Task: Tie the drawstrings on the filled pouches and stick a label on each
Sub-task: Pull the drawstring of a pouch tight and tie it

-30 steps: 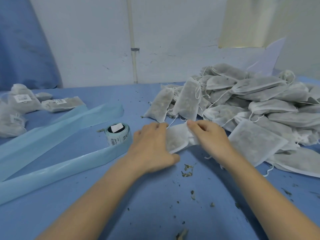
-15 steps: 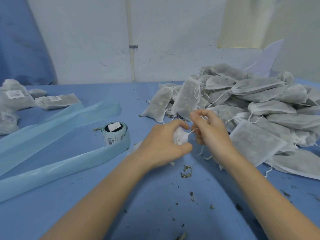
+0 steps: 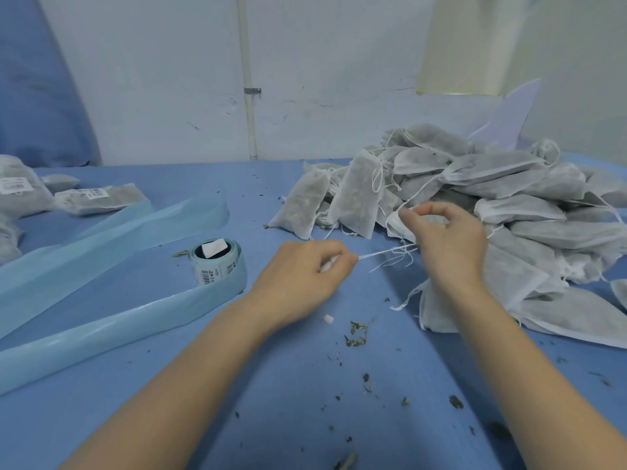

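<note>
The drawstring is pinched between left hand and right hand; it should be pulled evenly until knotted snug.

Work surface: table under blue cloth, scattered with dark dried plant crumbs. Behind it a pale wall, scuffed and marked with small cracks. Thin white pipe runs upright down the wall, held by a grey clamp. Blue fabric hangs at far left. A cream panel sits upper right against the wall. Light even, cool, soft shadows
</note>
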Available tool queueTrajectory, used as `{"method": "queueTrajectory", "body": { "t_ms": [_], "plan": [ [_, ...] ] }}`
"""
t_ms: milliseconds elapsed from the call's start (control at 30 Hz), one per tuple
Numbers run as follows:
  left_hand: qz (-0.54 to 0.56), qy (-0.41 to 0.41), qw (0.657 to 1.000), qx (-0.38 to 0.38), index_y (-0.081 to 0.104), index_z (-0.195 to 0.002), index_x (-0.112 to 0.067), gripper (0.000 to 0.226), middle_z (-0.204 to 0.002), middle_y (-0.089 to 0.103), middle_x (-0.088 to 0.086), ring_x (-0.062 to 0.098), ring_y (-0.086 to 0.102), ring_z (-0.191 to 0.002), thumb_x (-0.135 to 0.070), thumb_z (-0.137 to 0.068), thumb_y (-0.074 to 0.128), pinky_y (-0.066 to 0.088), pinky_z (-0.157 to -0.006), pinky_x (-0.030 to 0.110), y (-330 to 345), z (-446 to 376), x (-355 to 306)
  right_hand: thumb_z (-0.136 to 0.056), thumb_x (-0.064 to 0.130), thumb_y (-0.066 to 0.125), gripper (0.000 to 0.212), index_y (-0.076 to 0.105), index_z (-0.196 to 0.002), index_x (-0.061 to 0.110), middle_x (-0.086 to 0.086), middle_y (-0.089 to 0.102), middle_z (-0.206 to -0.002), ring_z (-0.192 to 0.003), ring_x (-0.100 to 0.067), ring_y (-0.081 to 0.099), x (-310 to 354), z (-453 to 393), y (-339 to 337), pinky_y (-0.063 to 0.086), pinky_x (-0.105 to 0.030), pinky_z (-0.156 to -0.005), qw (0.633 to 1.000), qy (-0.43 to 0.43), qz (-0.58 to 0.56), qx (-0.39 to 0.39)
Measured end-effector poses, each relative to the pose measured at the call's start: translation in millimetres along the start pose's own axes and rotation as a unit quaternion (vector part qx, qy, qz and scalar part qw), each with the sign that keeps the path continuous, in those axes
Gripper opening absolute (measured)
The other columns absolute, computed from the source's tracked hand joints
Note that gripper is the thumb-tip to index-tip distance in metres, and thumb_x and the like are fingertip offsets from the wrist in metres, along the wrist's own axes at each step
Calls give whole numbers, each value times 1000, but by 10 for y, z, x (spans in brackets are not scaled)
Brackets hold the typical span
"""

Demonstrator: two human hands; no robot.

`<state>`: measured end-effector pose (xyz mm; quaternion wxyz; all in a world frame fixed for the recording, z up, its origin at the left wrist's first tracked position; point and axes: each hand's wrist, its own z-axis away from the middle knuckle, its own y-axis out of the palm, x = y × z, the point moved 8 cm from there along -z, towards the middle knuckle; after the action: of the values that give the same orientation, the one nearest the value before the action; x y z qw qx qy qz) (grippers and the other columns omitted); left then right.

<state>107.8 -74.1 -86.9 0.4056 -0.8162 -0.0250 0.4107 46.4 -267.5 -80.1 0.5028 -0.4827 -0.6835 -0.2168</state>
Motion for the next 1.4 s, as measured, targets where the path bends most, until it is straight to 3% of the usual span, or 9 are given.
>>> {"method": "queueTrajectory", "body": {
  "t_ms": [67, 167, 433, 567, 667, 1000, 1133, 1233, 1400],
  "plan": [
    [25, -23, 999, 3, 59, -71, -20, 32, -55, 58, -28, -6, 52, -52, -33, -96, 43, 36, -55, 8, -6, -4, 23, -76, 41, 77, 21, 67, -66, 25, 14, 55, -49, -42, -1, 46, -68, 21, 93, 39, -24, -54, 996, 41, -18, 71],
    [86, -56, 994, -39, 60, -78, -14, 29, -54, 60, -24, -2, 51, -43, -24, -98, 41, 36, -52, 6, -93, -29, 99, -81, 50, 68, 43, 69, -49, 21, 9, 36, -37, -32, -6, 29, -139, 179, 292, 24, -18, -34, 963, 156, -90, 199],
    [113, -54, 982, -140, 54, -83, -26, 12, -64, 58, -13, -5, 49, -55, -24, -94, 52, 36, -57, 17, -286, -5, 178, -83, 20, 54, 37, 59, -47, 14, 9, 15, -44, -36, -4, 9, -132, 570, 539, 9, -12, -27, 831, 333, -173, 411],
    [107, -43, 982, -153, 54, -82, -26, 12, -68, 61, -14, -4, 49, -56, -23, -94, 53, 36, -52, 9, -279, 17, 170, -64, 11, 48, 10, 57, -60, 10, 9, 6, -55, -45, -7, 3, 47, 646, 609, 3, -14, -32, 767, 375, -356, 379],
    [117, -50, 983, -132, 54, -83, -24, 10, -68, 63, -17, -3, 50, -55, -23, -93, 55, 38, -52, 9, -162, 8, 160, -63, 5, 43, 19, 58, -74, 8, 8, 6, -57, -48, -8, 3, 92, 653, 665, 3, -15, -35, 748, 360, -467, 306],
    [148, -50, 969, -189, 51, -80, -23, 13, -74, 66, -8, 12, 53, -58, -23, -91, 59, 45, -65, 31, -124, 100, 122, -85, -4, 28, 53, 66, -110, 23, 7, 25, -48, -50, -8, 9, 184, 739, 818, 16, -14, -31, 775, 270, -424, 382],
    [132, -46, 968, -210, 58, -83, -18, 14, -68, 61, -11, 4, 49, -56, -29, -91, 58, 39, -60, 19, -134, 139, 121, -87, -3, 29, 62, 60, -121, 39, 10, 31, -46, -44, -7, 20, 200, 805, 834, 21, -15, -35, 853, 171, -247, 426],
    [126, -63, 968, -208, 62, -85, -17, 16, -62, 59, -14, -3, 48, -54, -31, -91, 58, 35, -55, 9, -86, 141, 132, -89, 2, 34, 60, 56, -120, 48, 14, 42, -46, -42, -3, 37, 190, 799, 828, 27, -15, -38, 909, 63, -69, 406],
    [109, -82, 969, -204, 66, -84, -18, 19, -47, 53, -22, -7, 48, -52, -28, -94, 53, 34, -55, 8, -78, 128, 161, -92, 16, 45, 32, 54, -101, 46, 4, 45, -54, -43, -5, 38, 208, 802, 815, 29, -15, -43, 926, 14, -9, 377]
  ]
}}
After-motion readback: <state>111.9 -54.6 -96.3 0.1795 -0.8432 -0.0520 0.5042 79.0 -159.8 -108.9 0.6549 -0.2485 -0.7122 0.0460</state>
